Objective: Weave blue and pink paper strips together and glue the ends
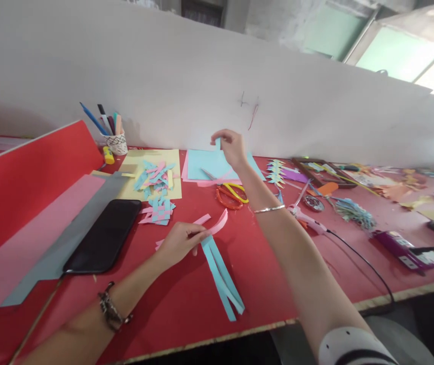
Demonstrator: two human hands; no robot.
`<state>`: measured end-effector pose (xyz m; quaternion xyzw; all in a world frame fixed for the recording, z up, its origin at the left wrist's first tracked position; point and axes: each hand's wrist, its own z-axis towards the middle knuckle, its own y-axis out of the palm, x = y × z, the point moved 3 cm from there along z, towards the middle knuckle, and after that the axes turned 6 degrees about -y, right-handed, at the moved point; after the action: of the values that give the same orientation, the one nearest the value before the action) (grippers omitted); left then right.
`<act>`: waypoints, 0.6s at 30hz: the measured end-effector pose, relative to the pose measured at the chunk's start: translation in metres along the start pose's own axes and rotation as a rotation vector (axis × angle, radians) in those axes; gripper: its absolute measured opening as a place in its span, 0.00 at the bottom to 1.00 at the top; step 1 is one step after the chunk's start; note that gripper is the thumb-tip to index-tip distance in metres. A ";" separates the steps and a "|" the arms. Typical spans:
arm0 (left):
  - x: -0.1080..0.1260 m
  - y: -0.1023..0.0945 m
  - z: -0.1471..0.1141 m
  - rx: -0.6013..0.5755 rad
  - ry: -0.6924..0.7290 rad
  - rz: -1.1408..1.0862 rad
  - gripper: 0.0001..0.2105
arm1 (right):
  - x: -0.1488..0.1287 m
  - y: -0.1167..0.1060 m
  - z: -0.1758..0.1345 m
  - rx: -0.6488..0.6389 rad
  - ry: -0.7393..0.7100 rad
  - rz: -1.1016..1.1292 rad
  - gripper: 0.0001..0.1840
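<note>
Low over the red table, my left hand (184,241) pinches paper strips where they meet. Two blue paper strips (220,276) hang from it toward the table's front edge, and a curved pink strip (219,223) sticks out to the upper right. My right hand (230,146) is raised farther back, its fingers closed on a short blue paper piece (218,144). Beneath it lie stacked blue sheets (196,161) with pink ones under them. Scissors (235,193) with red and yellow handles rest just in front of those sheets.
At left are a black phone (105,235), a red board (49,172), and a pen cup (117,143). Cut strips (156,177) heap on a yellow sheet (171,158), beside a woven paper piece (159,210). At right lie a corded glue gun (308,220) and a purple power strip (402,248).
</note>
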<state>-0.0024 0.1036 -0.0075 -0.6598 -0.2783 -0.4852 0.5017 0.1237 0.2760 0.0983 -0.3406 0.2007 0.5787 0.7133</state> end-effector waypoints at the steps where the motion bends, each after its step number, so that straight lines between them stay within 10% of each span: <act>1: 0.001 0.000 0.000 -0.001 0.001 0.004 0.17 | 0.002 0.000 -0.001 -0.019 0.043 0.086 0.10; 8: 0.001 0.000 0.000 -0.011 0.014 0.030 0.17 | -0.015 -0.016 -0.016 0.118 0.200 0.654 0.09; 18: 0.004 -0.001 -0.004 0.018 0.058 0.070 0.18 | -0.078 -0.049 -0.086 -0.330 0.198 0.240 0.08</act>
<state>-0.0030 0.1000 -0.0032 -0.6501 -0.2448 -0.4838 0.5323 0.1607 0.1553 0.1049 -0.4815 0.2114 0.6482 0.5507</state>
